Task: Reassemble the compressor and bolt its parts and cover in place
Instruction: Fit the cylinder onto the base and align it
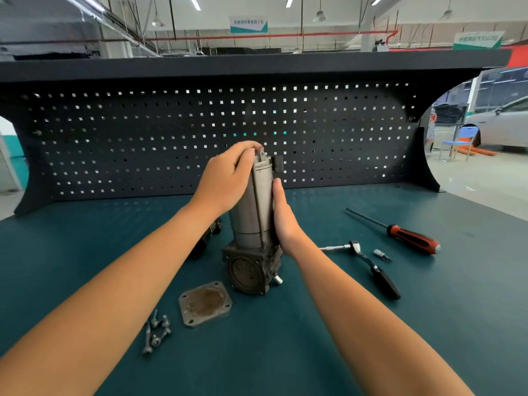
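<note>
- Compressor [254, 224]: stands upright on the tabletop [285, 352] between the two hands. Its square base is down, and the round opening in the base faces the person, uncovered.
- Left hand [225, 181]: curled over the cylinder's top end, fingertips at the lug where a long bolt [260, 212] runs down the side.
- Right hand [285, 221]: flat, fingers straight, pressed against the cylinder's right side; it steadies rather than grips.
- Step, as judged: the cylinder is being seated on the base and its long bolt started by finger. The cover is not yet fitted.
- Next move, as judged: reach for the ratchet [371, 264], right of the right hand, and keep the body square while tightening.
- Cover plate [205, 303]: lies flat, below the left hand, near the base.
- Bolts [156, 331]: loose cluster, nearer the person, beside the left forearm.
- Small bit [382, 255] and screwdriver [411, 238]: farther right of the right hand.
- Surface: teal mat, with a dark pegboard [171, 138] and a shelf beyond the hands.
- Room: workshop hall with strip lights and hanging signs; a white car [503, 124] and a blue chair [457, 142] stand far right.
</note>
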Tool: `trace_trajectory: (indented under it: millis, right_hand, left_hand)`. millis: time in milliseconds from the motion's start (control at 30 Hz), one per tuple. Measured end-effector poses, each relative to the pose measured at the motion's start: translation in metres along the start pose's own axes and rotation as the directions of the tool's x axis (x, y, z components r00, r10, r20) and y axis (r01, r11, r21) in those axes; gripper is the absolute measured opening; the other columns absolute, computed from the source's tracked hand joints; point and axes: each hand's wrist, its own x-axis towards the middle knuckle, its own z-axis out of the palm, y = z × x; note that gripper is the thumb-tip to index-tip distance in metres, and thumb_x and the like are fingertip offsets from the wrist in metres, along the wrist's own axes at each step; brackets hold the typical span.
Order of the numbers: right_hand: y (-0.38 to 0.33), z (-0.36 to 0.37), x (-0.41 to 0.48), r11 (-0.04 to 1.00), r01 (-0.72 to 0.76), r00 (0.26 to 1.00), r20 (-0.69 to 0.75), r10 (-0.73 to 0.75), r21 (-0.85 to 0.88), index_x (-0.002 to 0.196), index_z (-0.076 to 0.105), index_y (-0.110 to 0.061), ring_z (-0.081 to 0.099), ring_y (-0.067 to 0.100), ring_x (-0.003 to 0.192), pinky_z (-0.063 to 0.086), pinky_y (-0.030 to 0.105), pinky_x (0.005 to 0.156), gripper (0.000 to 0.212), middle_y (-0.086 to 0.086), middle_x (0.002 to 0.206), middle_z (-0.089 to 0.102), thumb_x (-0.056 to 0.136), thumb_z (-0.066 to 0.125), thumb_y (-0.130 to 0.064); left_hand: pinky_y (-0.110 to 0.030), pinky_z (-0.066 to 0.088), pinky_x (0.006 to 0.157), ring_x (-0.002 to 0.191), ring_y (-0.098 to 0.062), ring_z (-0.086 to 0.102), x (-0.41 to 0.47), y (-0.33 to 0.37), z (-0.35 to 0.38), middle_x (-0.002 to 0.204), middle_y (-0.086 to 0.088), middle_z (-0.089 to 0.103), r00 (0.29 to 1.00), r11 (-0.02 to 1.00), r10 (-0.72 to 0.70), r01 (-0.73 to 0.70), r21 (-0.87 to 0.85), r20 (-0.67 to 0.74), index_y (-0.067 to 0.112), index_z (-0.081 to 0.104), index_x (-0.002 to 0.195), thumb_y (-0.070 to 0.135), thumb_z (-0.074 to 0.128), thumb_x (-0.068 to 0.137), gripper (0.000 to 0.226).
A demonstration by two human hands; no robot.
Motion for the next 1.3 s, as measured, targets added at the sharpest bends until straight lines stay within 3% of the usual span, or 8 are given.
trace_trajectory:
  millis: [233,367,500,600,733,933,1100,1300]
  right_hand:
    - [-0.002,0.0,-0.002,1.0,0.012,1.0,-0.001,-0.012,-0.016,0.13,0.055,-0.024,0.054,0.014,0.116,0.039,0.035,0.105,0.064,0.0,0.128,0.059,0.091,0.027,-0.066]
    - [-0.003,0.0,-0.015,0.965,0.262,0.923,-0.284,-0.26,-0.031,0.143,0.034,-0.021,0.043,0.008,0.122,0.032,0.025,0.102,0.055,-0.004,0.145,0.04,0.093,0.052,-0.036]
    - [-0.021,-0.003,-0.029,0.626,0.58,0.694,-0.087,-0.715,-0.521,0.147,0.026,-0.017,0.017,0.013,0.143,0.017,0.031,0.114,0.083,-0.005,0.152,0.021,0.075,0.063,-0.039]
    - [-0.041,0.009,-0.025,0.429,0.547,0.694,0.102,-0.713,-0.719,0.146,0.03,-0.018,0.016,0.018,0.144,0.014,0.05,0.114,0.086,-0.003,0.154,0.026,0.074,0.07,-0.043]
    - [-0.047,0.017,-0.023,0.454,0.536,0.678,0.041,-0.734,-0.712,0.136,0.042,-0.011,0.04,0.018,0.131,0.031,0.051,0.107,0.069,0.002,0.141,0.044,0.077,0.074,-0.029]
    - [-0.046,0.012,-0.024,0.427,0.545,0.673,0.073,-0.736,-0.721,0.139,0.041,-0.011,0.04,0.014,0.128,0.036,0.032,0.102,0.074,0.0,0.14,0.047,0.076,0.074,-0.029]
    - [-0.047,0.012,-0.019,0.426,0.545,0.652,0.045,-0.757,-0.722,0.131,0.047,-0.01,0.049,0.013,0.112,0.031,0.017,0.084,0.067,-0.001,0.125,0.055,0.073,0.076,-0.029]
    - [-0.046,0.018,-0.015,0.5,0.558,0.659,-0.013,-0.752,-0.662,0.122,0.049,-0.009,0.049,0.016,0.112,0.029,0.048,0.105,0.06,-0.001,0.118,0.054,0.073,0.078,-0.028]
  left_hand:
    - [-0.022,0.041,0.08,0.095,-0.011,0.055,-0.003,-0.003,-0.002,0.105,-0.005,0.066,0.997,0.997,0.072,-0.073,0.034,0.025,0.017,0.06,0.116,0.018,0.039,0.099,0.027]
    - [-0.02,0.04,0.07,0.08,-0.008,0.055,0.004,0.001,-0.005,0.095,-0.009,0.067,0.997,0.996,0.06,-0.063,0.055,0.055,0.016,0.061,0.109,0.022,0.034,0.101,0.029]
    - [-0.025,0.042,0.08,0.09,-0.01,0.056,0.001,0.005,-0.006,0.092,0.0,0.064,0.997,1.0,0.025,-0.024,-0.009,0.08,0.015,0.059,0.112,0.04,0.024,0.096,0.047]
    - [-0.022,0.04,0.093,0.107,-0.008,0.052,-0.004,0.005,-0.007,0.109,0.01,0.057,0.995,0.997,0.018,-0.01,-0.083,0.095,0.016,0.045,0.136,0.034,0.024,0.102,0.044]
    - [-0.026,0.028,0.109,0.131,-0.009,0.038,-0.002,-0.001,-0.014,0.143,0.002,0.044,0.975,0.985,-0.012,0.05,-0.166,0.221,0.026,0.026,0.147,0.052,0.018,0.096,0.058]
    - [-0.018,0.042,0.087,0.095,0.001,0.061,0.022,-0.006,-0.024,0.089,0.011,0.066,0.986,0.921,-0.105,0.145,-0.361,0.129,0.028,0.055,0.108,0.044,0.014,0.102,0.044]
    - [0.003,0.032,0.085,0.107,0.005,0.053,0.011,-0.025,-0.023,0.113,0.012,0.062,0.991,0.951,-0.127,0.131,-0.279,0.031,0.019,0.065,0.111,0.031,0.017,0.104,0.05]
    - [-0.006,0.032,0.099,0.118,0.004,0.047,-0.011,-0.04,0.0,0.124,0.011,0.056,0.997,0.947,-0.05,0.026,-0.319,-0.067,0.018,0.059,0.122,0.02,0.026,0.103,0.039]
